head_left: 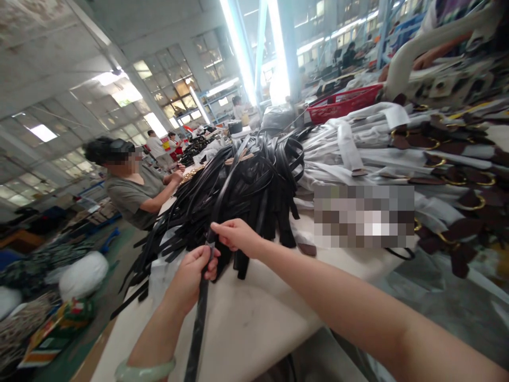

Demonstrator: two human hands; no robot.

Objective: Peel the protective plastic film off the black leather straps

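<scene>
Both of my hands grip one long black strap [202,305], close together above the near part of the table. My left hand [196,273] is closed around it, thumb on top, with a pale bracelet on that wrist. Just beyond, my right hand [234,237] pinches the same strap between thumb and fingers. From there one end hangs down toward me past the table edge. The other runs up into a large heap of black straps [262,185]. A small greyish bit shows on the strap between my hands, too blurred to make out.
White-wrapped straps with brown ends and gold rings [358,143] pile up at the right. Behind them are a red basket [344,103] and a sewing machine [441,79]. A co-worker [131,180] stands at the left of the pale table [254,313]. Sacks [83,276] lie on the floor.
</scene>
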